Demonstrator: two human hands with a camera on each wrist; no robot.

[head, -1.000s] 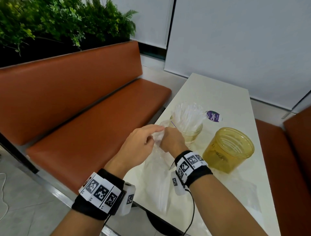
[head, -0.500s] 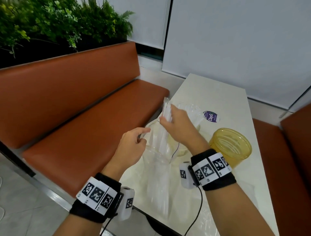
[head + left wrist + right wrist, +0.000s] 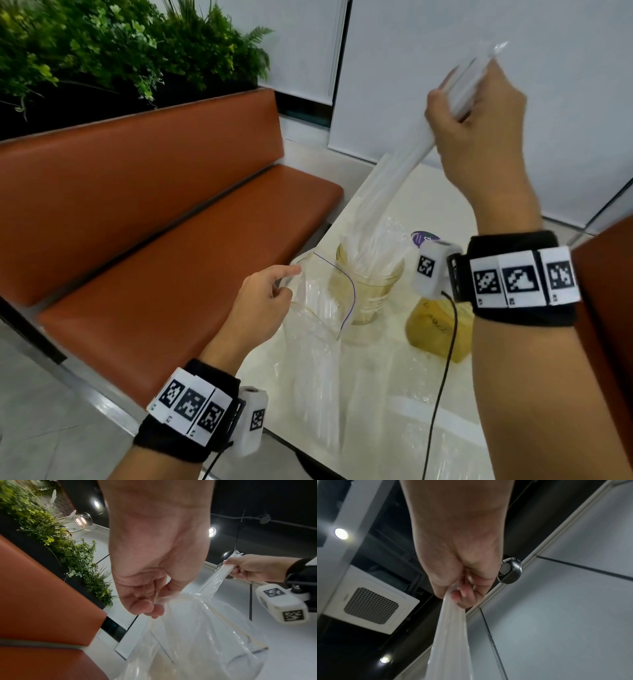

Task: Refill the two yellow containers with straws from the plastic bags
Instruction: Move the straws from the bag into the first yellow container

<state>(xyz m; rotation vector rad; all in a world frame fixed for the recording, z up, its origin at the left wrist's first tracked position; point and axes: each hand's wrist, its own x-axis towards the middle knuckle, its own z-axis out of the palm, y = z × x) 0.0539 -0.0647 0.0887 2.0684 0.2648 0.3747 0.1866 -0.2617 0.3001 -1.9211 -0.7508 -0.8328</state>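
Note:
My right hand is raised high over the table and grips a bundle of clear wrapped straws that slants down to the left. My left hand pinches the rim of a clear plastic bag held open at the table's left edge, with more straws inside. Just behind the bag stands a yellow container holding several straws. A second yellow container stands to its right, partly hidden by my right wrist.
The white table runs away from me, with an orange bench along its left and plants behind it. A purple round sticker lies beyond the containers. Another clear bag lies flat near me.
My right hand has pulled a bundle of straws up out of the bag, rising from table height to well above the containers. My left hand keeps its hold on the bag's rim.

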